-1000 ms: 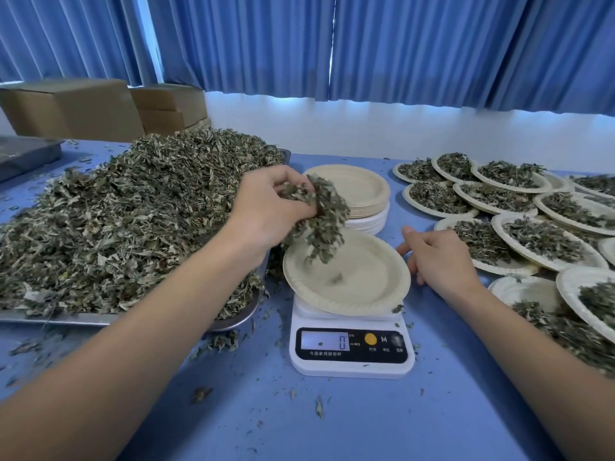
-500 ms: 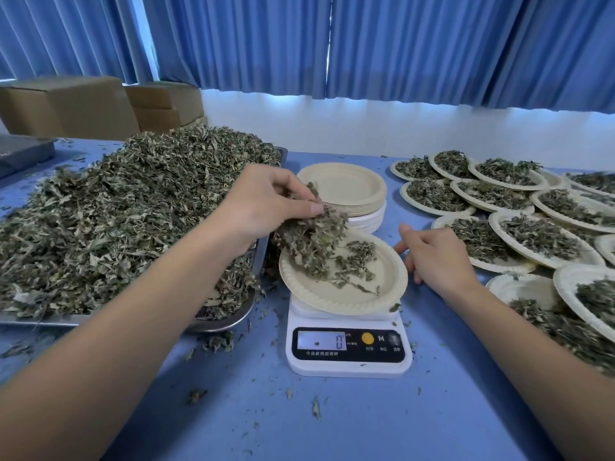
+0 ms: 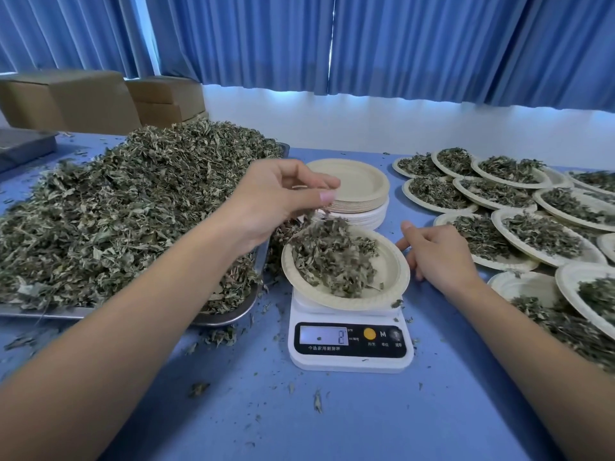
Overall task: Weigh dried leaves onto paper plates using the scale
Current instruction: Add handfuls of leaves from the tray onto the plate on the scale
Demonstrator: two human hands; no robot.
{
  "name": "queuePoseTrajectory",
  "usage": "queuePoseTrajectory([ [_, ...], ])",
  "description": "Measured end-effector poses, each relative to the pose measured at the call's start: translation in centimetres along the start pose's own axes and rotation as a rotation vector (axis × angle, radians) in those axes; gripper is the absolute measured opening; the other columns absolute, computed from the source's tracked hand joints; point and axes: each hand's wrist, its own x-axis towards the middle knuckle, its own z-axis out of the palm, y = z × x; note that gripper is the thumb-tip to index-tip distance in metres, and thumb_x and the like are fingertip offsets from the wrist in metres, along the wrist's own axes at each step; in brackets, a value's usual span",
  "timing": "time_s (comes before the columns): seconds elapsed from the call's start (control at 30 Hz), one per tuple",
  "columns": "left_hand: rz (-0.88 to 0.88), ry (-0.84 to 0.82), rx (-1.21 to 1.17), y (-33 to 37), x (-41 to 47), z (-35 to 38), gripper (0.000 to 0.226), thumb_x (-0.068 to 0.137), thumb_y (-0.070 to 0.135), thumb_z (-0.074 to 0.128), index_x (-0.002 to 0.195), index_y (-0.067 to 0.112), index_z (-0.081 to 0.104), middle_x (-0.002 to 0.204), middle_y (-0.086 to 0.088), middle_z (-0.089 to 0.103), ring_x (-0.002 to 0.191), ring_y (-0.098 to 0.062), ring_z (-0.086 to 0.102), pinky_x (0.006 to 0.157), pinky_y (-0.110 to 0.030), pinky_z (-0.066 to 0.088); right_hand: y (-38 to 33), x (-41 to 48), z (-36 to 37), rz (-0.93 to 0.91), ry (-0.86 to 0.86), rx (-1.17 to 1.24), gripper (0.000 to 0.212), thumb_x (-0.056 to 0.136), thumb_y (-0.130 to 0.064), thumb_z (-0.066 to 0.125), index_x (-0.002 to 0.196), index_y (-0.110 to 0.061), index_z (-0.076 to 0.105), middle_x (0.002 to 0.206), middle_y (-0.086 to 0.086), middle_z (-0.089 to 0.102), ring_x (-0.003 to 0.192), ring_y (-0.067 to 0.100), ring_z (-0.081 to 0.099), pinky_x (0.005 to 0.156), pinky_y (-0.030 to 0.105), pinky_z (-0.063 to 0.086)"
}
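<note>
A heap of dried leaves (image 3: 116, 211) fills the tray (image 3: 233, 315) at the desk's (image 3: 332, 414) left: light, brittle stuff, probably best lifted in loose handfuls, not squeezed. The left hand (image 3: 276, 197) hovers, fingers (image 3: 316, 185) released and loosely curled; a portion of leaves (image 3: 332, 257) lies just beneath them on the paper plate (image 3: 394, 277) atop the scale (image 3: 349, 342). The right hand (image 3: 439, 257) rests slack beside the rim, holding nothing — filled plates (image 3: 545, 234) beyond.

Bare left hand (image 3: 276, 197), right hand (image 3: 439, 254); forearms (image 3: 149, 311) bare; short nails (image 3: 327, 196).
</note>
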Motion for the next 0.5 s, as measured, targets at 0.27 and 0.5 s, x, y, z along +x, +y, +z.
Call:
queuePoseTrajectory([
  [0.27,-0.141,0.228,0.123,0.4,0.6,-5.7,0.017,0.078,0.003,0.079,0.091,-0.001,0.069,0.090,-0.017,0.077,0.081,-0.024,0.077,0.067,-0.027,0.063,0.0,0.0,0.1,-0.005,0.004,-0.002,0.051,0.105,-0.043,0.049,0.071,-0.018,0.077,0.050,0.005,0.065,0.039,0.014,0.056,0.055,0.026,0.043],
  [0.5,-0.350,0.127,0.848,-2.1,0.7,-8.4,0.009,0.080,0.019,0.084,0.076,0.015,0.077,0.084,-0.002,0.075,0.084,-0.022,0.068,0.084,-0.044,0.056,0.1,0.0,0.1,-0.002,0.004,-0.011,0.051,0.105,-0.044,0.049,0.070,-0.019,0.076,0.048,0.002,0.064,0.039,0.013,0.056,0.054,0.025,0.043],
])
